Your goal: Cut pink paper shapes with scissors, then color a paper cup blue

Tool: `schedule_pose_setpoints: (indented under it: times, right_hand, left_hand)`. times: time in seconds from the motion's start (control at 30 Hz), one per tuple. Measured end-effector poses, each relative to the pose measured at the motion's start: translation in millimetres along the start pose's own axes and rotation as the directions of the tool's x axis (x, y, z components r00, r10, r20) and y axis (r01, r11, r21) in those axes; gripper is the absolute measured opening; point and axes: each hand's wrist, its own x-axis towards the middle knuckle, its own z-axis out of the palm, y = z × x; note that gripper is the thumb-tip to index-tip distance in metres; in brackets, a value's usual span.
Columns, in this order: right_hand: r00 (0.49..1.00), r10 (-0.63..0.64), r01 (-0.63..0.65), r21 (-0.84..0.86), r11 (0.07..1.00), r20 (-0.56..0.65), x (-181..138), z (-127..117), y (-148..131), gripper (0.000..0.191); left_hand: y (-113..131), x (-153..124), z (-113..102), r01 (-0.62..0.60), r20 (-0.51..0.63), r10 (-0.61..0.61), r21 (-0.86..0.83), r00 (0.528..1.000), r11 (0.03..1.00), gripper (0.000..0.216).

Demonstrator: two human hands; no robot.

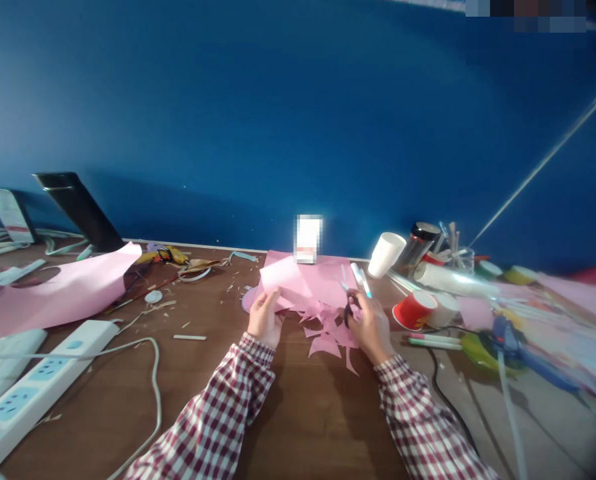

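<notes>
My left hand [265, 319] pinches the near edge of a folded pink paper sheet [287, 281] and lifts it off the brown table [298, 407]. My right hand [371, 325] is closed round black-handled scissors [351, 301], blades pointing away toward the paper. A white and teal pen [361, 277] sticks up by the same hand; whether the fingers hold it I cannot tell. Pink paper offcuts [328, 333] with pointed edges lie between my two hands. Both sleeves are red and white check.
White power strips [33, 383] with a cable lie at the left beside a large pink sheet [58, 293]. At the right stand a red paper cup [414, 310], white cups [385, 255], a dark jar [418, 247], markers and a glue gun [503, 333]. The blue wall is behind.
</notes>
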Motion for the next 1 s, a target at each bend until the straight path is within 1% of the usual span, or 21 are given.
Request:
schedule_pose_setpoints:
  times: [0.07,0.1,0.17,0.27,0.4,0.47,0.5,0.57,0.63,0.7,0.73,0.8,0.87,0.93,1.0]
  right_hand:
    - [0.992,-0.083,0.08,0.035,0.996,0.096,-4,3,-13,0.032]
    - [0.983,-0.111,0.109,0.022,0.994,0.15,-6,5,-20,0.033]
    - [0.968,-0.116,0.13,-0.048,0.99,0.221,-8,9,-28,0.035]
    - [0.975,-0.055,0.084,-0.126,0.988,0.214,-9,10,-27,0.034]
    - [0.983,0.029,0.001,-0.161,0.987,0.183,-6,3,-11,0.029]
    - [0.987,0.043,-0.027,-0.101,0.994,0.154,-5,-1,-7,0.03]
    - [0.99,0.054,-0.05,-0.035,0.998,0.13,-5,-2,-8,0.03]
    - [0.991,0.089,-0.105,0.164,0.981,0.102,-6,-3,-16,0.032]
    - [0.98,0.118,-0.172,0.392,0.904,0.158,-8,-4,-27,0.036]
    - [0.952,0.144,-0.282,0.586,0.76,0.271,-10,-4,-37,0.035]
    - [0.934,0.164,-0.34,0.65,0.679,0.318,-10,-4,-41,0.035]
    - [0.894,0.218,-0.444,0.716,0.538,0.391,-10,-4,-46,0.037]
    - [0.86,0.277,-0.511,0.738,0.441,0.429,-8,-4,-46,0.041]
    - [0.836,0.322,-0.544,0.751,0.373,0.445,-7,-4,-43,0.043]
    - [0.826,0.346,-0.551,0.762,0.339,0.444,-6,-4,-40,0.041]
  left_hand:
    - [6,4,-5,-0.033,-0.014,0.032,-0.064,0.999,0.997,0.021]
    - [9,7,-8,-0.037,-0.011,0.036,-0.086,0.999,0.996,0.02]
    - [11,10,-12,-0.032,0.022,0.034,-0.12,0.999,0.992,0.018]
    - [10,11,-14,0.002,0.037,0.003,-0.138,0.999,0.99,0.017]
    - [5,8,-13,0.049,0.014,-0.048,-0.108,0.999,0.993,0.019]
    - [1,7,-12,0.061,0.015,-0.06,-0.089,0.998,0.994,0.019]
    - [-1,6,-12,0.071,0.025,-0.069,-0.081,0.997,0.994,0.019]
    - [-5,3,-11,0.108,0.072,-0.104,-0.05,0.992,0.993,0.019]
    - [-8,0,-9,0.127,0.097,-0.124,-0.035,0.988,0.991,0.019]
    - [-10,-3,-7,0.125,0.1,-0.123,-0.013,0.987,0.992,0.021]
    - [-10,-5,-6,0.125,0.092,-0.125,0.006,0.988,0.992,0.023]
    - [-11,-8,-3,0.137,0.075,-0.14,0.041,0.987,0.99,0.025]
    - [-14,-10,-2,0.148,0.068,-0.153,0.067,0.986,0.987,0.026]
    - [-18,-12,-2,0.137,0.084,-0.145,0.09,0.986,0.986,0.025]
    - [-24,-12,-2,0.123,0.11,-0.136,0.119,0.985,0.985,0.024]
